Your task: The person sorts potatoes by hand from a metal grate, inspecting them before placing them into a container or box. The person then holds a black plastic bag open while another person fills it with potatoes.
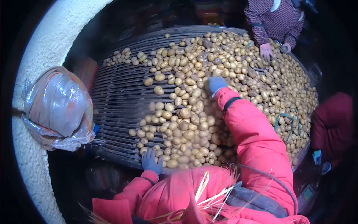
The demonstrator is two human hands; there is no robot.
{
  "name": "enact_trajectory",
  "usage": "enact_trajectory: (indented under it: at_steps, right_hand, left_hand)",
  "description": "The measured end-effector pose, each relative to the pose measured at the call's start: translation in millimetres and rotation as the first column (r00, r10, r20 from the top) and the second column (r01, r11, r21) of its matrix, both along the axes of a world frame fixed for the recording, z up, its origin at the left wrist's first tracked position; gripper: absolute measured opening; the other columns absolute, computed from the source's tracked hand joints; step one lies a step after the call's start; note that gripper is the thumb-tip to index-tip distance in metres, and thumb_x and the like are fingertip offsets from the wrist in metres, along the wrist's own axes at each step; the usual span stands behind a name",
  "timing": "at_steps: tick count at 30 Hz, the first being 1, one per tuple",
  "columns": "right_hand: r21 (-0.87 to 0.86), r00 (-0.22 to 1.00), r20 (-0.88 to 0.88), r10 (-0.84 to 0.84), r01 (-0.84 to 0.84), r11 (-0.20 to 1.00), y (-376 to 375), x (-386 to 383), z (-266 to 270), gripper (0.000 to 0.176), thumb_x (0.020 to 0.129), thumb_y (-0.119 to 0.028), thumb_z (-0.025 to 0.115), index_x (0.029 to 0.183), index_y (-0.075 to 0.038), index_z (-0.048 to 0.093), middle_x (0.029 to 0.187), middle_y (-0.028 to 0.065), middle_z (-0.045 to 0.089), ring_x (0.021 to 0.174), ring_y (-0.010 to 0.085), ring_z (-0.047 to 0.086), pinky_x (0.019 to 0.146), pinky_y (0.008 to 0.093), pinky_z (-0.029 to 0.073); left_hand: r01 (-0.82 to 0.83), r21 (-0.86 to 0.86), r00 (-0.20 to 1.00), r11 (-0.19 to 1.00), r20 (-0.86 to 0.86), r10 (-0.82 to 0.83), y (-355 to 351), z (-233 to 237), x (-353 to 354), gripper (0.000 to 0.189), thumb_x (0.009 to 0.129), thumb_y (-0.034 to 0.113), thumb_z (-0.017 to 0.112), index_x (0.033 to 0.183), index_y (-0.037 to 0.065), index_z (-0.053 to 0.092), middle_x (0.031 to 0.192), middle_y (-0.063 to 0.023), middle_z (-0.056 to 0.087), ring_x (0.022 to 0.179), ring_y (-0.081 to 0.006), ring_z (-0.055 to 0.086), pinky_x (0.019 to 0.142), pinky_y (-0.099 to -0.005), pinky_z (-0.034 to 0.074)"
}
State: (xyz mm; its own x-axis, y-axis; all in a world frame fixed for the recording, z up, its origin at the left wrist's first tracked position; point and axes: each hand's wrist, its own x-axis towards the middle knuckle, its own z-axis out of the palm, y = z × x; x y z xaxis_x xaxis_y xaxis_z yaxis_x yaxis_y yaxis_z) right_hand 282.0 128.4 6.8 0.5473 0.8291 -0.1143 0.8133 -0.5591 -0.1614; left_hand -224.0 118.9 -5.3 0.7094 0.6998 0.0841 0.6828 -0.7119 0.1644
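Observation:
Potatoes (186,128) lie heaped over a slatted metal bed (119,100). My right hand (216,84), in a grey-blue glove, reaches out over the middle of the heap and touches potatoes there; its fingertips are blurred and partly hidden. At the near edge of the bed, my left hand (151,160), gloved the same way, rests beside the potatoes at the lower left of the heap. Its fingers are spread and it holds nothing.
Across the bed a co-worker in a patterned sleeve (257,31) has pink-gloved hands at the potatoes. Another person in dark red (332,130) is at the right. A plastic-wrapped bundle (59,106) is at the left, by a white curved wall (33,164). Green string (285,116) lies on the potatoes.

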Motion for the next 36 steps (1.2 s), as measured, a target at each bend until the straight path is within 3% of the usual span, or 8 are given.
enact_trajectory:
  at_steps: [9, 11, 16, 20, 28, 29, 34, 36]
  right_hand:
    - [-0.154, 0.997, -0.002, 0.076, -0.075, 0.985, 26.5, 37.4, -6.4, 0.035, 0.085, -0.021, 0.069, 0.117, -0.008, 0.069, 0.116, 0.0117, 0.069, 0.107, 0.0318, 0.067, 0.091, 0.0437, 0.054]
    - [-0.149, 0.928, -0.366, 0.07, -0.133, 0.98, 13.0, 55.7, -7.6, 0.034, 0.081, -0.017, 0.068, 0.114, -0.011, 0.073, 0.118, 0.0154, 0.069, 0.104, 0.0334, 0.069, 0.085, 0.0428, 0.056]
    - [-0.281, 0.969, -0.213, 0.124, -0.182, 0.942, 11.2, 52.0, 1.3, 0.051, 0.072, -0.033, 0.078, 0.117, -0.013, 0.069, 0.107, 0.0138, 0.072, 0.102, 0.0312, 0.068, 0.087, 0.0423, 0.054]
    - [-0.157, 0.951, -0.219, 0.22, -0.256, 0.954, 1.3, 29.4, -9.8, 0.034, 0.077, -0.016, 0.065, 0.109, -0.008, 0.073, 0.109, 0.0195, 0.071, 0.102, 0.0373, 0.068, 0.086, 0.0433, 0.056]
    - [-0.209, 0.928, -0.322, 0.185, -0.261, 0.943, -15.7, 17.4, 28.4, 0.036, 0.076, -0.021, 0.066, 0.11, -0.01, 0.073, 0.109, 0.0193, 0.071, 0.103, 0.0386, 0.068, 0.085, 0.0448, 0.055]
    - [-0.22, 0.901, -0.373, 0.22, -0.317, 0.923, -11.4, 30.0, 7.6, 0.059, 0.07, -0.02, 0.074, 0.127, -0.013, 0.063, 0.105, 0.0184, 0.072, 0.097, 0.0336, 0.07, 0.082, 0.0422, 0.056]
    - [-0.112, 0.864, -0.5, 0.055, -0.127, 0.986, -43.6, 24.7, -25.7, 0.051, 0.077, -0.013, 0.073, 0.127, -0.02, 0.064, 0.097, 0.0127, 0.071, 0.089, 0.0251, 0.068, 0.077, 0.0371, 0.055]
    - [0.072, 0.763, -0.633, 0.131, -0.111, 0.991, -51.4, 24.5, -40.5, 0.057, 0.081, -0.008, 0.071, 0.135, -0.022, 0.06, 0.096, 0.0077, 0.07, 0.087, 0.0188, 0.064, 0.075, 0.0339, 0.054]
  left_hand:
    - [0.005, 0.053, 0.999, 0.999, 0.032, -0.007, 0.1, 1.9, 1.7, 0.053, 0.083, 0.035, 0.069, 0.122, 0.001, 0.059, 0.121, -0.0171, 0.06, 0.113, -0.0364, 0.056, 0.11, -0.0515, 0.035]
    - [0.0, 0.054, 1.0, 0.999, 0.027, -0.002, 0.9, 1.0, 1.7, 0.053, 0.083, 0.035, 0.069, 0.123, 0.001, 0.059, 0.122, -0.0169, 0.06, 0.114, -0.036, 0.055, 0.11, -0.0513, 0.034]
    - [0.009, 0.033, 1.0, 0.999, 0.0, -0.009, 0.4, 2.7, 1.5, 0.054, 0.084, 0.033, 0.068, 0.126, 0.001, 0.056, 0.125, -0.0172, 0.058, 0.117, -0.0364, 0.053, 0.11, -0.051, 0.034]
    - [0.003, 0.033, 1.0, 0.999, -0.014, -0.003, 0.6, 0.9, 0.6, 0.056, 0.084, 0.034, 0.068, 0.127, 0.002, 0.056, 0.124, -0.0172, 0.058, 0.116, -0.0362, 0.053, 0.11, -0.0511, 0.033]
    - [-0.014, 0.025, 1.0, 1.0, 0.004, 0.014, 1.0, 0.9, 2.3, 0.056, 0.083, 0.035, 0.068, 0.127, 0.002, 0.057, 0.123, -0.0173, 0.059, 0.114, -0.036, 0.055, 0.11, -0.051, 0.033]
    - [-0.004, 0.035, 1.0, 0.999, 0.0, 0.004, 1.6, 0.9, 1.8, 0.056, 0.084, 0.036, 0.068, 0.128, 0.002, 0.057, 0.123, -0.0173, 0.059, 0.114, -0.0358, 0.055, 0.11, -0.051, 0.034]
    - [-0.003, 0.048, 1.0, 0.999, -0.011, 0.003, 0.1, -1.3, 1.5, 0.056, 0.084, 0.036, 0.068, 0.128, 0.003, 0.057, 0.121, -0.017, 0.06, 0.114, -0.035, 0.055, 0.11, -0.0508, 0.034]
    - [0.001, 0.05, 1.0, 0.999, 0.001, -0.001, 0.0, -0.7, 0.1, 0.053, 0.084, 0.033, 0.069, 0.126, 0.003, 0.057, 0.123, -0.0166, 0.059, 0.117, -0.0349, 0.054, 0.111, -0.05, 0.034]
